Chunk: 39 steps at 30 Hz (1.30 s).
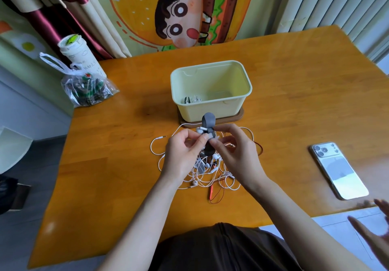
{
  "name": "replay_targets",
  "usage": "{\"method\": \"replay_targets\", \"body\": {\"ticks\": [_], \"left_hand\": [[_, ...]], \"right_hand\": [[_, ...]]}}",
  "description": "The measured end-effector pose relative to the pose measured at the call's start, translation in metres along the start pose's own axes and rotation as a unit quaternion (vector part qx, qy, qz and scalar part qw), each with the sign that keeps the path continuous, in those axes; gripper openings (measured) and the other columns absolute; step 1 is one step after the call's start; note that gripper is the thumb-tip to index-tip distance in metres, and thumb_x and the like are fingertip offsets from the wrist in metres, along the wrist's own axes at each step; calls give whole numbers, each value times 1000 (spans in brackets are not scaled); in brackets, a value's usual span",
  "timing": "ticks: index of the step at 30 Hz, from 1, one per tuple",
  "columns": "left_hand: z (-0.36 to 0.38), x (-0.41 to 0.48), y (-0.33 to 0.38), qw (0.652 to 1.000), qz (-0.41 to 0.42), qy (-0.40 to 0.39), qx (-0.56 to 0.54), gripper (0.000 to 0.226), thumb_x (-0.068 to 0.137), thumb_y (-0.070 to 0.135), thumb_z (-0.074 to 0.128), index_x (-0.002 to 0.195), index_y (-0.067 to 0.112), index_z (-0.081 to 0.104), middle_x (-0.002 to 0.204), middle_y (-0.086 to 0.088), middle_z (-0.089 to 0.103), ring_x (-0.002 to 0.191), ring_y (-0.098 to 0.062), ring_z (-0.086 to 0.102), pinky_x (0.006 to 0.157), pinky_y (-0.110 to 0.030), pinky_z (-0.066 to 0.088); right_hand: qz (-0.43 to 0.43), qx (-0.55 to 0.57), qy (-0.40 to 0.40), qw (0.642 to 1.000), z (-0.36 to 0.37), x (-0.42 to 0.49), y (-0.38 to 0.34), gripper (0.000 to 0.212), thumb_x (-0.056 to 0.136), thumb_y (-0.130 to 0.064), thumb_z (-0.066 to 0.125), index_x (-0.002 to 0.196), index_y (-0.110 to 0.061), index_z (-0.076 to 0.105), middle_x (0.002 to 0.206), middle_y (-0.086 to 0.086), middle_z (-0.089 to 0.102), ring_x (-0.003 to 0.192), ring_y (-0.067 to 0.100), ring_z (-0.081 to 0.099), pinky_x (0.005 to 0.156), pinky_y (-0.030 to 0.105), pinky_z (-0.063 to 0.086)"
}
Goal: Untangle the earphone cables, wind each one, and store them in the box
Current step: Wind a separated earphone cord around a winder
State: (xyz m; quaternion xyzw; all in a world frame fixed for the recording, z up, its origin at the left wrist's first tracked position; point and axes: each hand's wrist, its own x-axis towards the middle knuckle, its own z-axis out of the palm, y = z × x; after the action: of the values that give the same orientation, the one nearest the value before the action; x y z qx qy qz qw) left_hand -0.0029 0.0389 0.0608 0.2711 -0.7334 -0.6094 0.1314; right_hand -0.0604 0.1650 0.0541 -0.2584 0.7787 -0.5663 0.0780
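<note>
1. A wound white earphone (201,130) is held up at the centre of the frame, just above the tangle of cables (210,171) and just in front of the box (210,112). A grey strap (208,121) loops around it.
2. The left hand (183,155) has its grip pinched on the bundle. The right hand (235,155) has its grip pinched on the strap's lower part.
3. The step in hand looks like fastening the strap; this bundle is not yet stored.
4. The next move calls for closing the strap snugly, then lifting the bundle over the near rim to join the stored earphones (192,100) in the box's lower left corner.
5. The tangle, white cables plus a red cable (211,195), lies on the tabletop (294,81), so much untangling remains.
6. A phone (339,169) lies at the right; a plastic bag (88,89) and a cup (77,53) sit at the upper left.
</note>
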Motion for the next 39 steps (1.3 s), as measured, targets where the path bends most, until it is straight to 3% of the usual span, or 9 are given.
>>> {"method": "replay_targets", "body": {"ticks": [4, 8, 11, 14, 20, 26, 33, 36, 39], "left_hand": [[-1, 0, 1, 999, -4, -36, 4, 12, 87, 24, 67, 82, 15, 61, 77, 1, 68, 77, -8, 66, 72, -29, 57], [-1, 2, 5, 992, -69, -50, -91, 12, 85, 18, 68, 86, 11, 59, 83, -4, 70, 81, -14, 69, 69, -28, 57], [0, 2, 5, 977, -102, -52, -180, 27, 77, 21, 72, 99, 12, 59, 99, -11, 70, 91, -20, 68, 80, -37, 56], [-3, 2, 3, 971, -109, -76, -197, 38, 70, 32, 68, 101, 11, 65, 92, -4, 71, 87, -16, 67, 84, -38, 52], [-9, 3, -6, 956, -153, -71, -240, 30, 78, 23, 65, 103, 7, 67, 91, -4, 73, 84, -14, 69, 78, -28, 55], [-16, 2, -15, 957, -180, -32, -225, 44, 78, 24, 67, 117, 5, 62, 107, -12, 70, 102, -26, 66, 91, -38, 51], [-26, 0, -23, 957, -161, -7, -240, 43, 69, 29, 70, 109, 13, 63, 96, -6, 73, 88, -19, 68, 73, -28, 52], [-29, 0, -25, 952, -168, 12, -256, 38, 74, 27, 68, 106, 7, 64, 92, -8, 72, 82, -21, 68, 71, -32, 55], [-32, 1, -28, 945, -180, 25, -272, 25, 85, 17, 64, 105, 2, 64, 92, -12, 71, 81, -20, 70, 68, -33, 58]], "right_hand": [[5, 2, 50, 999, 2, -2, -2, 20, 84, -21, 68, 100, -27, 58, 97, -4, 63, 75, 6, 63, 60, 7, 43], [-3, 2, 57, 998, 4, -4, -3, 18, 84, -19, 68, 98, -26, 59, 95, -2, 64, 77, 8, 64, 60, 8, 43], [6, 3, 57, 998, 3, -2, -5, 12, 85, -20, 68, 94, -22, 59, 94, -3, 65, 76, 8, 64, 59, 7, 42], [15, 25, 60, 998, 4, -1, -9, 12, 85, -18, 68, 89, -20, 58, 93, -3, 67, 72, 7, 65, 58, 7, 42], [4, -15, 13, 1000, 8, 6, -10, 14, 83, -17, 72, 86, -20, 58, 84, -7, 66, 71, -1, 64, 56, 6, 43], [-14, -82, -24, 996, 17, 11, -3, 14, 82, -19, 72, 86, -15, 59, 77, -7, 62, 66, 1, 61, 59, 6, 45], [-112, -135, -65, 982, 29, 21, 2, 9, 88, -15, 65, 92, -8, 62, 86, -1, 65, 74, 12, 63, 65, 23, 52], [-129, -136, -65, 980, 36, 24, 3, 11, 86, -17, 66, 87, -7, 61, 80, 1, 65, 68, 14, 61, 61, 22, 48], [-131, -131, -85, 979, 42, 25, 5, 10, 84, -12, 68, 85, -5, 61, 82, 4, 66, 70, 18, 64, 61, 28, 54]]}}
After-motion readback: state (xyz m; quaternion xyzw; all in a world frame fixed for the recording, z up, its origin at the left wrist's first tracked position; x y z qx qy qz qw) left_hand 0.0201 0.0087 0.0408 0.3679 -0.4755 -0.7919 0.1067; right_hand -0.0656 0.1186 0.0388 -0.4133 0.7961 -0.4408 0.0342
